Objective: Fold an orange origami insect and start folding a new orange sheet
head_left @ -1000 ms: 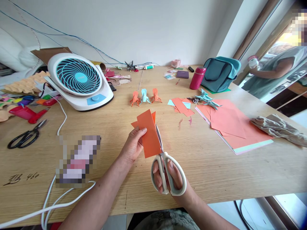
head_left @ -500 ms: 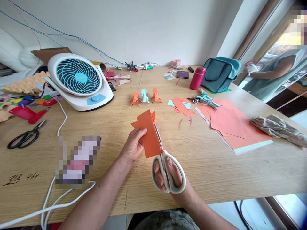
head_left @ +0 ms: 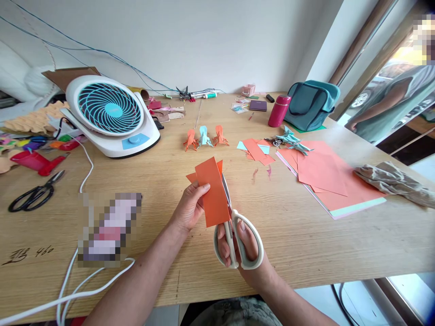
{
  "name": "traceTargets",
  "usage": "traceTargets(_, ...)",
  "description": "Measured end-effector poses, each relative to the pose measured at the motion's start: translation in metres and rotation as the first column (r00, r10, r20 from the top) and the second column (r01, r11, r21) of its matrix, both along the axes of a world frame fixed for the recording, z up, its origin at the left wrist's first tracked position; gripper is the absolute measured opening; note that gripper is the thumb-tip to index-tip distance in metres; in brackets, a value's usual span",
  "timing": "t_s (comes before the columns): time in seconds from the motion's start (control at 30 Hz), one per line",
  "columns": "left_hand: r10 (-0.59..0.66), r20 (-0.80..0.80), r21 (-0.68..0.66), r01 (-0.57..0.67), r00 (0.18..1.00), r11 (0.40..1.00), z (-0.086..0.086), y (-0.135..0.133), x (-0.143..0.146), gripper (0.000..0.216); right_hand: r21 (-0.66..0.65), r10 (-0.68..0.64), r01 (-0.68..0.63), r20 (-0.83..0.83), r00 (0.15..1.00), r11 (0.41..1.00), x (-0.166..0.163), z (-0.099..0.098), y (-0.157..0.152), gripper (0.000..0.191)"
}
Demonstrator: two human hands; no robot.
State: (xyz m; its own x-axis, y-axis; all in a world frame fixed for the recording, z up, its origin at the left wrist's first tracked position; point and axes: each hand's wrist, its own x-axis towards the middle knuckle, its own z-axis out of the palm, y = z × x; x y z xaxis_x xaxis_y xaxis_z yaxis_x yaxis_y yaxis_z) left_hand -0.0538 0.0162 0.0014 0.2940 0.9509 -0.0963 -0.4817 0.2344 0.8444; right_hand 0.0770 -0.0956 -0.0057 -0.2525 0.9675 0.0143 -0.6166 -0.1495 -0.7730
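My left hand (head_left: 190, 203) pinches a folded piece of orange paper (head_left: 213, 197) between thumb and fingers, above the table. Orange points stick out behind its upper left and upper right edges. In my right hand (head_left: 249, 246) is a pair of scissors (head_left: 249, 260) with cream handles, thumb in one loop and fingers in the other. The handles are slightly apart. One blade shows along the paper's right edge; the other is partly hidden behind the paper. Beyond my hands stand three folded paper figures: a blue one (head_left: 204, 136) between two orange ones.
A white fan (head_left: 112, 113) stands at the back left, near black-handled scissors (head_left: 32, 197). Paper strips (head_left: 256, 150), a blue paper figure (head_left: 292, 139) and coral sheets (head_left: 326, 174) lie right. Behind are a pink bottle (head_left: 279, 111) and teal bag (head_left: 311, 106). A person (head_left: 404, 99) stands outside.
The scissor handles have spread apart slightly, and the blades have shifted a little along the paper's right edge. Outside, the person's arm has lowered and the white object it held is out of sight.
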Motion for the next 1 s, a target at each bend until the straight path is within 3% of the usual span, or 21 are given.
traceTargets(0.3,0.019,-0.017,0.006,-0.019,1.000,1.000,0.0014,-0.0010,0.0012,0.027,0.002,-0.002,0.002,0.042,0.999,1.000,0.0040,-0.0023,0.0005,0.049)
traceTargets(1.0,0.045,-0.022,0.012,-0.045,0.999,0.999,0.0002,-0.0002,0.0012,0.031,-0.018,-0.024,0.023,-0.044,0.999,1.000,-0.0012,-0.0035,-0.0003,0.047)
